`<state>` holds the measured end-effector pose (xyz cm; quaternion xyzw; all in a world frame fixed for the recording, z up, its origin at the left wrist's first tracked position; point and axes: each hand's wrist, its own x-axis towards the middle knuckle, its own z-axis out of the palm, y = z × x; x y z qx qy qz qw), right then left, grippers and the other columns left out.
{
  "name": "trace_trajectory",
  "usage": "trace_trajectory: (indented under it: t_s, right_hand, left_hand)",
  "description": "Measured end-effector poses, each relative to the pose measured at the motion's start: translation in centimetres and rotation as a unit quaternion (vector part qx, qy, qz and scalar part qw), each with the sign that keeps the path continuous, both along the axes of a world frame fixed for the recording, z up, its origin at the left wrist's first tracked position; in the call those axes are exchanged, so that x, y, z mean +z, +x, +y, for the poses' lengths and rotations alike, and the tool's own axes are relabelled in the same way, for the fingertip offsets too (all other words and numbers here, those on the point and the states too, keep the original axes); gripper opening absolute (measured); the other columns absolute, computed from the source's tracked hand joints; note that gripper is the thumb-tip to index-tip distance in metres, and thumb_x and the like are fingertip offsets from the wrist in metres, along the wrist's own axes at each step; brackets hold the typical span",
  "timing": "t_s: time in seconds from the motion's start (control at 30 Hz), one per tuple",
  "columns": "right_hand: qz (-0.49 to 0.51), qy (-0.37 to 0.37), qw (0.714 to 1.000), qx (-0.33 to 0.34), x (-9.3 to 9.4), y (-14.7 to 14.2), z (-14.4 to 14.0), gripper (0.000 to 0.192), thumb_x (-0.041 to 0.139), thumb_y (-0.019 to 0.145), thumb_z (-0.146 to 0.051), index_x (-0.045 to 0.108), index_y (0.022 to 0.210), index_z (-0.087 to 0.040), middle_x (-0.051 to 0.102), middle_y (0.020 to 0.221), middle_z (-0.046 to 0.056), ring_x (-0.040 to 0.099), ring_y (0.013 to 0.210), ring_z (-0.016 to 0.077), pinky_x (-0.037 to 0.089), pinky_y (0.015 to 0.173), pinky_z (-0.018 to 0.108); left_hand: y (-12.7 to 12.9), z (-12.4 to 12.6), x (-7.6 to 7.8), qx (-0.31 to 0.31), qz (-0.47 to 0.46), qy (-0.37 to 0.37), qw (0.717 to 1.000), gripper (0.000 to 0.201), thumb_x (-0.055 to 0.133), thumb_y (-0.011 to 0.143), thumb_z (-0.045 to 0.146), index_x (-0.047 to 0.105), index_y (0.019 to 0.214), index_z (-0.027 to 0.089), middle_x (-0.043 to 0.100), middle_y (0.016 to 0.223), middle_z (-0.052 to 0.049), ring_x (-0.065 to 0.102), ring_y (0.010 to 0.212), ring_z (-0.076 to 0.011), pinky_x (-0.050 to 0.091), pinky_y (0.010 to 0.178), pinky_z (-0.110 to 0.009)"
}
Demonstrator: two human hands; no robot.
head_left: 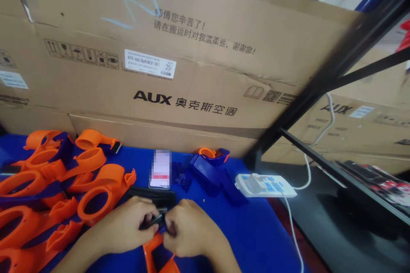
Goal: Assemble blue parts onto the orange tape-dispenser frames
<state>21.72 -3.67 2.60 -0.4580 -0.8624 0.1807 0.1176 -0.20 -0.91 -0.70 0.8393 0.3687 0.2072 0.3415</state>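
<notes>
Got a messy heap of orange dispensers (64, 208) on the left of the blue surface (256, 230), with blue bits mixed in, probably dumped there to be easy to grab. Next over, near side, pinching a small dark piece (156, 220) in the left grip (137, 220), closed down narrow with thumb and fingers, likely for fine control. Just below, between both hands, can see an orange piece (149, 252) pointing nearward, probably kept low and close for a good look at it. Beyond the hands, can spot a black bar (166, 197) and a phone (160, 170), screen blurred out, seemingly parked to stay in sight. Then got the right grip (188, 228) curled tight at the far end of that orange piece, against a blue bit (162, 229), apparently bracing it; can't tell the exact contact, hidden behind the knuckles. Farther right, got loose blue parts (204, 171) on the far side, maybe set apart to avoid mixing. Last, got a white power strip (283, 187) by the right edge, probably to let the cord hang free.
</notes>
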Motion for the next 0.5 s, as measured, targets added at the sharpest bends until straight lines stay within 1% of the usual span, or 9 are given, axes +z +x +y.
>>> trace_trajectory:
  t_s: [0.03,0.1,0.17,0.23,0.33,0.43,0.5]
  right_hand:
    - [0.001,0.005,1.0,0.006,-0.3,0.0,0.0,0.02,0.069,0.066,-0.019,0.057,0.051,-0.022,0.065,0.051,-0.003,0.054,0.047,0.0131,0.031,0.052,0.025]
    - [0.009,0.011,1.0,0.012,-0.9,0.0,0.0,0.025,0.074,0.067,-0.023,0.058,0.048,-0.023,0.062,0.046,-0.004,0.05,0.043,0.012,0.032,0.051,0.025]
    - [0.021,0.019,1.0,0.011,-1.3,0.0,0.0,0.031,0.078,0.068,-0.026,0.057,0.045,-0.022,0.056,0.041,-0.005,0.046,0.04,0.0107,0.033,0.05,0.024]
    - [0.026,0.031,0.999,0.001,-1.6,0.0,0.0,0.037,0.078,0.07,-0.026,0.054,0.042,-0.022,0.053,0.038,-0.006,0.043,0.039,0.0096,0.032,0.05,0.024]
    - [0.009,0.034,0.999,-0.016,-1.5,0.0,0.0,0.035,0.078,0.071,-0.028,0.057,0.044,-0.022,0.057,0.041,-0.005,0.045,0.039,0.0097,0.03,0.049,0.024]
    - [-0.022,0.022,0.999,-0.014,-1.5,-0.1,0.0,0.031,0.078,0.071,-0.03,0.061,0.047,-0.022,0.063,0.045,-0.002,0.049,0.041,0.0111,0.029,0.048,0.024]
    - [-0.024,0.019,1.0,-0.005,-1.7,-0.1,0.1,0.031,0.077,0.073,-0.029,0.06,0.047,-0.022,0.063,0.045,-0.002,0.05,0.042,0.0117,0.03,0.049,0.025]
  left_hand:
    - [0.1,0.0,0.0,0.005,-0.006,0.002,1.0,0.015,0.063,0.086,0.022,0.073,0.075,0.024,0.066,0.07,0.0,0.057,0.061,-0.0172,0.035,0.057,-0.028]
    - [0.3,0.0,0.0,0.035,-0.022,-0.007,0.999,0.014,0.063,0.087,0.023,0.077,0.084,0.025,0.07,0.072,-0.001,0.06,0.063,-0.0186,0.038,0.059,-0.028]
    - [0.4,0.0,0.0,0.068,-0.033,-0.036,0.996,0.016,0.067,0.085,0.026,0.079,0.096,0.026,0.074,0.077,-0.001,0.061,0.062,-0.0187,0.04,0.058,-0.028]
    - [0.3,-0.2,0.2,0.08,-0.032,-0.065,0.994,0.019,0.07,0.083,0.03,0.078,0.1,0.027,0.075,0.08,-0.001,0.06,0.059,-0.0179,0.039,0.055,-0.027]
    - [0.1,-0.5,0.8,0.07,-0.027,-0.058,0.995,0.02,0.074,0.079,0.032,0.077,0.098,0.027,0.073,0.083,-0.001,0.062,0.066,-0.0194,0.04,0.056,-0.027]
    - [0.0,-0.8,1.4,0.03,-0.037,-0.036,0.998,0.028,0.079,0.073,0.027,0.077,0.101,0.028,0.073,0.092,-0.002,0.066,0.078,-0.0234,0.046,0.067,-0.03]
    - [0.1,-0.9,1.4,0.007,-0.04,-0.036,0.999,0.03,0.078,0.072,0.023,0.077,0.101,0.028,0.072,0.095,-0.003,0.067,0.081,-0.0247,0.048,0.072,-0.033]
